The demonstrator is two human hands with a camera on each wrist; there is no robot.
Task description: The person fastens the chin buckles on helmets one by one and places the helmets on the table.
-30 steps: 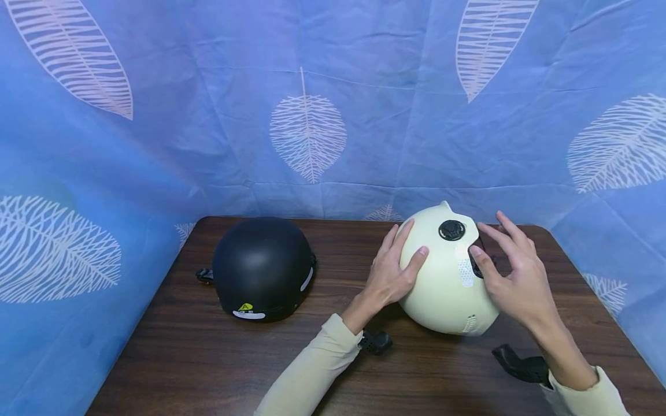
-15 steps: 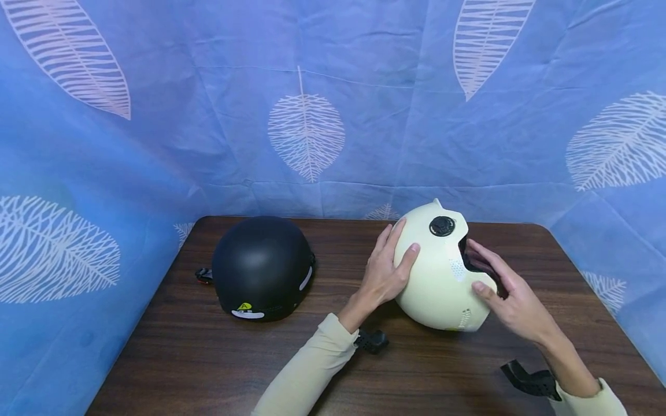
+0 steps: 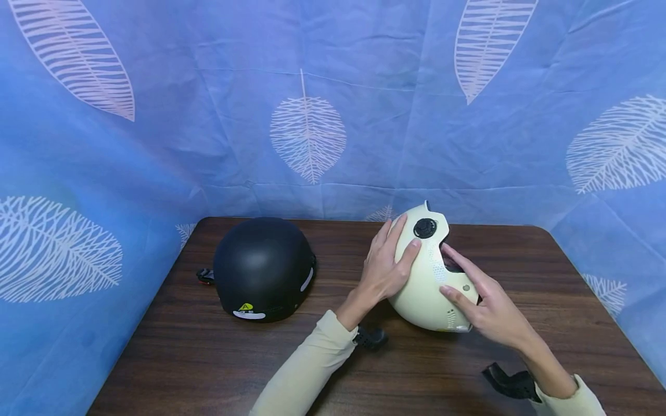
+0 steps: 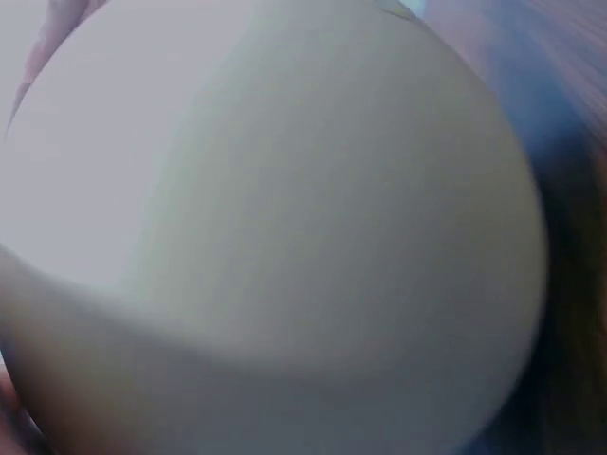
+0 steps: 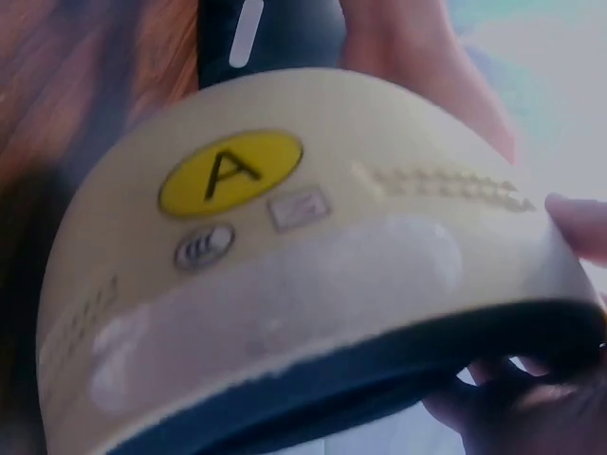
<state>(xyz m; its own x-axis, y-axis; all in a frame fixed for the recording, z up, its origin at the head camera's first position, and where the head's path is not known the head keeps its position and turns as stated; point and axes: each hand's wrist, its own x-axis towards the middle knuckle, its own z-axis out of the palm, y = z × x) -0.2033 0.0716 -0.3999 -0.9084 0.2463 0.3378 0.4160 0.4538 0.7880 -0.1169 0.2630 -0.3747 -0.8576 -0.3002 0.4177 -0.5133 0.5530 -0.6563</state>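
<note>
A cream-coloured helmet (image 3: 421, 289) is held tilted above the right half of the table, its open side turned to the right. The left hand (image 3: 385, 266) grips the dome from the left, thumb on the near side and fingers over the far side. At the lower rim the right hand (image 3: 491, 309) holds on, its thumb outside and its fingers reaching into the opening. A round black vent (image 3: 425, 228) shows on the shell. In the left wrist view the smooth shell (image 4: 313, 209) fills most of the picture. The right wrist view shows a yellow "A" sticker (image 5: 230, 173) near the rim.
A matte black helmet (image 3: 262, 268) sits on the left of the dark wooden table (image 3: 208, 370), a buckle (image 3: 205, 276) sticking out at its left. Blue leaf-patterned cloth (image 3: 364, 133) hangs behind and along the sides.
The cream helmet has shifted left and turned so more of its rim shows. The right hand has moved from beside the opening to a hold on the rim. The left hand stays on the dome.
</note>
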